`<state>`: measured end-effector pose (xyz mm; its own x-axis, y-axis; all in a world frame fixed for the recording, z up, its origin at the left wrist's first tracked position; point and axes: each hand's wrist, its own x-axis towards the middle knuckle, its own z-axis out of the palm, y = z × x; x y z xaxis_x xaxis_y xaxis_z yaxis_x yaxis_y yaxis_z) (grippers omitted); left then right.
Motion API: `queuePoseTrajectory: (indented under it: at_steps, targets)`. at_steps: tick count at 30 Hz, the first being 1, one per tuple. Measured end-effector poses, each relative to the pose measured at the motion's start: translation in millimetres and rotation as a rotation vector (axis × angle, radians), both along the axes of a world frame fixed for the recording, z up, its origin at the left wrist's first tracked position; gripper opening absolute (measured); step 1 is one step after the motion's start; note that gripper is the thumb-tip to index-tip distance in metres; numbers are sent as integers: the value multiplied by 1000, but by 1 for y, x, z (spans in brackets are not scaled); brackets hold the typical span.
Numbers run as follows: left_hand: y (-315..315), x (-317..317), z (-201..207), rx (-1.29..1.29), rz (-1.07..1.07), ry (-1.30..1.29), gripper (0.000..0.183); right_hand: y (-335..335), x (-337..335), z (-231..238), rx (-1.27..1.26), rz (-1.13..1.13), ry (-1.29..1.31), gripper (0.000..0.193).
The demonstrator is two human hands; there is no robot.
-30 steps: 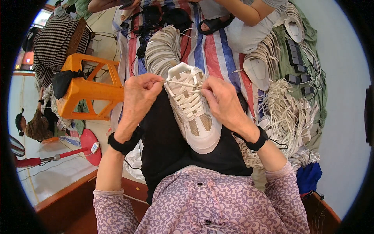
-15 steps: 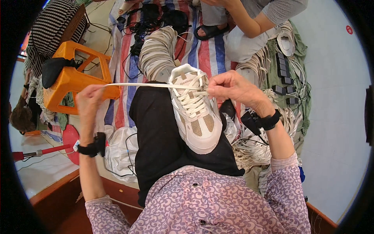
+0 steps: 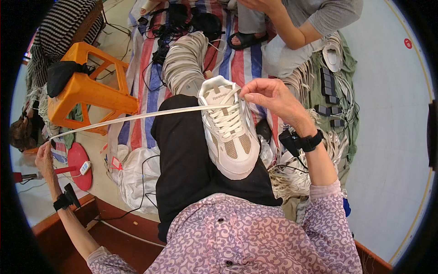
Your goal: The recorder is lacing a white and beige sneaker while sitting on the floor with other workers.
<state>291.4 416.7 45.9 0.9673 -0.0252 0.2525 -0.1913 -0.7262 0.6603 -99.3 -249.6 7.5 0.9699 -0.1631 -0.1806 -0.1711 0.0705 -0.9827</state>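
Observation:
A beige and white sneaker (image 3: pixel 236 160) rests on my black-trousered lap, its toe toward me. Flat cream shoelace (image 3: pixel 137 117) criss-crosses its front, and one long length runs out taut to the left. Far out at the left, my left hand (image 3: pixel 44 160) is closed on that length near its end. My right hand (image 3: pixel 273 99) pinches lace at the right side of the shoe's collar, by the top eyelets; the fingertips partly hide the spot. Black straps with small devices circle both wrists.
An orange plastic stool (image 3: pixel 86 98) with a black cloth bag (image 3: pixel 67 77) stands at left. Bundled laces (image 3: pixel 185 57) lie on the striped sheet (image 3: pixel 150 102). Across from me sits another person in grey (image 3: pixel 335 16). A red round base (image 3: pixel 80 166) stands near my left hand.
My left hand has swung outward, left and toward me, drawing the lace out longer. The right hand has shifted slightly up along the shoe's collar. The shoe stays on my lap.

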Motion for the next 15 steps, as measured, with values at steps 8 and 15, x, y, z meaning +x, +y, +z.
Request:
queuePoseTrajectory:
  at_steps: [8, 15]
  targets:
    - [-32, 27, 82, -394, -174, 24, 42, 62, -11, 0, -1086, 115, -325, 29]
    - [-205, -36, 154, -505, -431, -144, 39, 70, 8, -12, -1647, 62, -51, 33]
